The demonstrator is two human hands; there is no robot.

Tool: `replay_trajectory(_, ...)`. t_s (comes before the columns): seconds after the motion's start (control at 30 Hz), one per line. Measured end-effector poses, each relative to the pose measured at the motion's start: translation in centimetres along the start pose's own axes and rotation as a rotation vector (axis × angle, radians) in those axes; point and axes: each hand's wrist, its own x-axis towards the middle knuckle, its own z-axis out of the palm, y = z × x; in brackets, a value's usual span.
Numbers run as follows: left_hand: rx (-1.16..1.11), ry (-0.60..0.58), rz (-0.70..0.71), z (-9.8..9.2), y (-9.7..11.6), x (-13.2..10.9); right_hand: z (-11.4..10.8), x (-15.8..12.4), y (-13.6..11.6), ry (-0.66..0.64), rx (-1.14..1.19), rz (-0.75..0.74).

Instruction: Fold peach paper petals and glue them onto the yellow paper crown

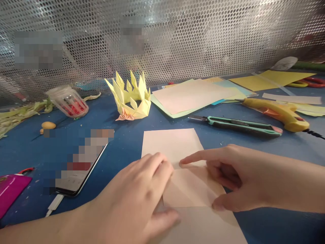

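Resting on the pale paper sheet (170, 142), the left hand (142, 193) is laid across its left edge, fingers loosely bent and thumb set apart; the right hand (233, 176) is held wide, with index finger stretched out, thumb beside the fold and the other fingers curled; the creased, matte sheet is placed on the blue table (127, 144), nearer than the spiky yellow paper crown (144, 106); red bits (76, 108) are contained in the clear, rounded jar (61, 96), in front of the perforated metal screen (175, 37).
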Motion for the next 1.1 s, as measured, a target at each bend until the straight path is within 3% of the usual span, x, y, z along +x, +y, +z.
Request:
replay_trajectory(0.1, -0.044, -0.035, -0.072, -0.1, 0.2, 0.3, 0.5, 0.2, 0.1, 0.101, -0.118, -0.087)
replay_trajectory(0.23, -0.105, 0.039, -0.086, 0.1, 0.1, 0.4, 1.0, 0.5, 0.0, 0.229, -0.222, -0.279)
replay_trajectory(0.47, -0.178, 0.153, -0.040, 0.7, -0.2, 0.0, 1.1, 0.1, -0.5, 0.328, -0.303, -0.515)
replay_trajectory(0.67, -0.055, 0.288, 0.026, -0.5, 0.3, -0.5, 0.7, -0.4, -0.4, 0.548, -0.734, -0.848)
replay_trajectory(0.87, -0.016, 0.223, 0.173, 0.3, 0.3, -0.9, 0.7, 0.3, -0.1, 0.370, -0.843, -0.938)
replay_trajectory(1.0, 0.037, 0.254, 0.239, 2.1, 0.1, -1.1, 1.3, 0.4, 0.1, 0.306, -0.807, -0.892)
replay_trajectory(1.1, 0.065, 0.299, 0.237, 2.7, 0.1, -1.0, 1.6, 0.0, 0.1, 0.278, -0.643, -0.754)
